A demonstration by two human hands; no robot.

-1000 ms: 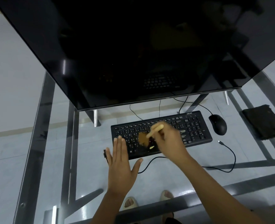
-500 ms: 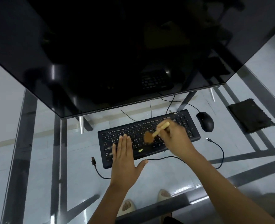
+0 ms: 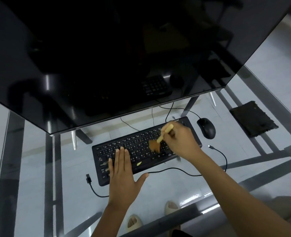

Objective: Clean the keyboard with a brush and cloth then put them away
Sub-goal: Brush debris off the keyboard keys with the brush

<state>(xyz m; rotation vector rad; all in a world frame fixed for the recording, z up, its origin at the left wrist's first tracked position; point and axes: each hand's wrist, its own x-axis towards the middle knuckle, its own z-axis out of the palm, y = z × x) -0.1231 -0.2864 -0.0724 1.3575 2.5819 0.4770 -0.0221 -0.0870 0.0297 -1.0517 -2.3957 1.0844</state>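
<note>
Head view, looking down through a glass tabletop (image 3: 30, 168) on a dark metal frame; pale tiled floor visible beneath. Large black monitor (image 3: 107, 57) fills the upper frame, screen dark, reflecting part of the keys.

Far left on the glass: loose cable (image 3: 93, 187) with a black plug end just off the keyboard's near-left corner, running under the left wrist.

Left hand (image 3: 122, 173) lies flat, palm down, on the left end of the black keyboard (image 3: 134, 147). Fingers straight and pressed together, tips on the keys; thumb spread out to the side over the near edge.

Keyboard sits angled, right end farther from the person. Small yellowish scrap (image 3: 139, 163) lies on the near row of keys, between the two hands.

Brush (image 3: 158, 141): pale wooden handle, tan bristles down on the keys at centre-right, image blurred there. Right hand (image 3: 179, 142) holds it, fingers curled and pinching the handle, handle end poking up past the knuckles.

Right of keyboard: black mouse (image 3: 206, 128), close beside but apart. A second cable end (image 3: 211, 147) lies on the glass near the right wrist.

Far right: dark cloth (image 3: 253, 118), folded flat on the tabletop, well apart from the keyboard, untouched.

Below the glass: two feet in pale sandals (image 3: 134, 223).
</note>
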